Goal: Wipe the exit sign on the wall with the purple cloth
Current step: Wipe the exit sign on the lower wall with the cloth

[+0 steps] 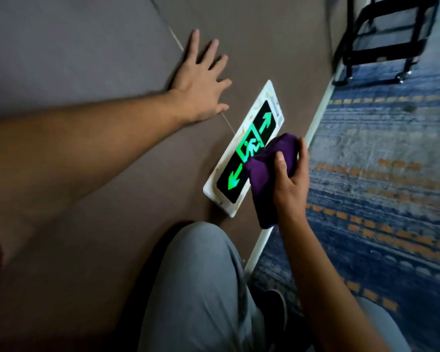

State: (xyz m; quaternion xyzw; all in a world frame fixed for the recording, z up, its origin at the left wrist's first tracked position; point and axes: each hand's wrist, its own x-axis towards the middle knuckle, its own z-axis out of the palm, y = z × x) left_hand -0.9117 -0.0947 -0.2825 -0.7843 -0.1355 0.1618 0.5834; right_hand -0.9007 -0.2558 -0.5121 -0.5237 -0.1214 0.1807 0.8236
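Note:
The exit sign (249, 138) is a long white-framed panel low on the brown wall, with a black face, two green arrows and a green running figure. Its white frame looks stained. My right hand (290, 179) is shut on a bunched purple cloth (264, 174), which lies against the sign's lower right side and covers part of it. My left hand (201, 80) rests flat on the wall above and left of the sign, fingers spread, holding nothing.
A white baseboard (318, 115) runs along the wall's foot beside a blue and orange patterned carpet (381, 189). A black wheeled frame (381, 39) stands at the top right. My grey-trousered knee (201, 275) and a dark shoe (272, 311) are below the sign.

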